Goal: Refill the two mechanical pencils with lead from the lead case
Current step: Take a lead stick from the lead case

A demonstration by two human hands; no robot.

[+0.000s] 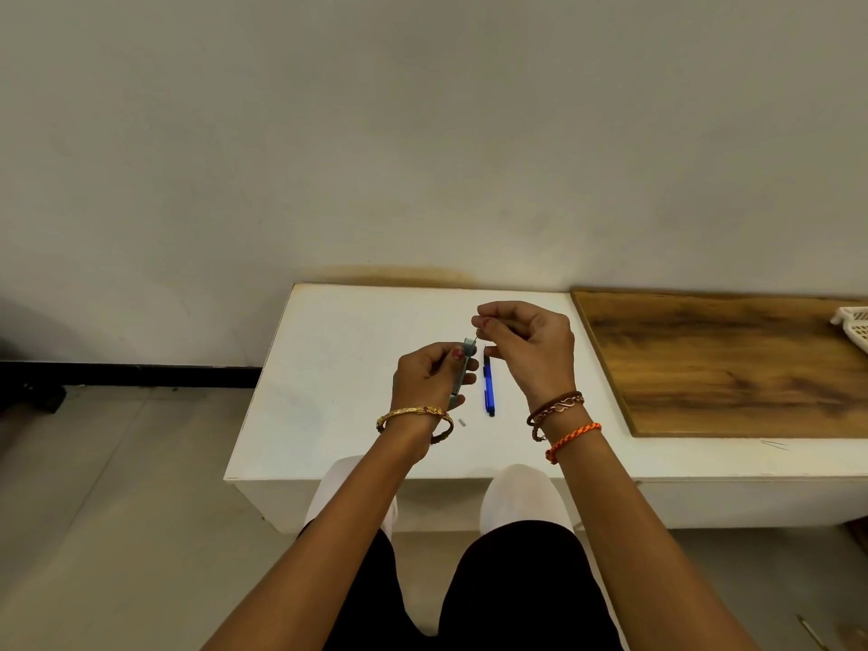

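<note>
My left hand grips a grey, translucent lead case, held upright above the white table. My right hand pinches a thin lead between thumb and forefinger, just above the case's open top. A blue mechanical pencil lies on the table between my hands, pointing away from me. A small white piece, perhaps a cap or eraser, lies near my left wrist. A second pencil is not clearly visible; it may be hidden in my left hand.
A wooden board covers the table's right part, with a white plastic basket at its far right edge. The wall stands just behind the table. My knees are under the table's front edge.
</note>
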